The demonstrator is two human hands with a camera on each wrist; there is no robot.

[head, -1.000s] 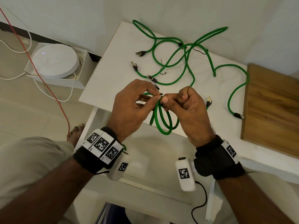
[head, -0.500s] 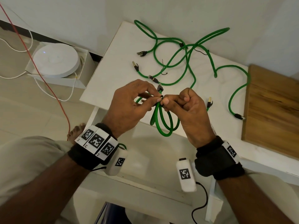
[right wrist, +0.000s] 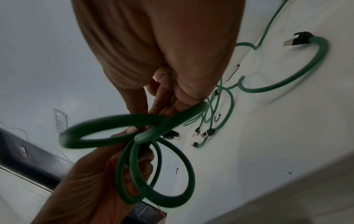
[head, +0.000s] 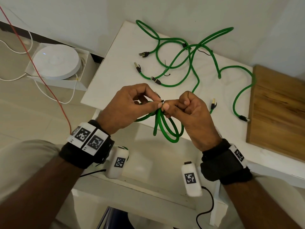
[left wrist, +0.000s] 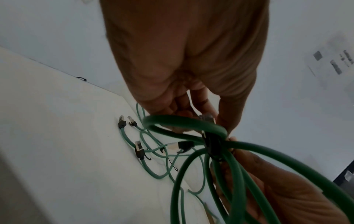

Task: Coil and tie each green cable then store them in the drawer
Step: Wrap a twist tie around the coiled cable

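Now we are tying the coiled green cable (head: 166, 129): our left hand (head: 125, 111) and right hand (head: 191, 116) each pinch the black tie (head: 162, 101) at the coil's top, held above the table (head: 115, 76) edge. Below the grip, the loops hang lengthwise downward. Next, probably, cinching the tie tight.

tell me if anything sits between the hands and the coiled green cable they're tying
Nothing visible does. The left hand and right hand both already pinch the coiled green cable at the black tie round its middle. The loose green cables lie apart on the white table. No drawer can be made out.
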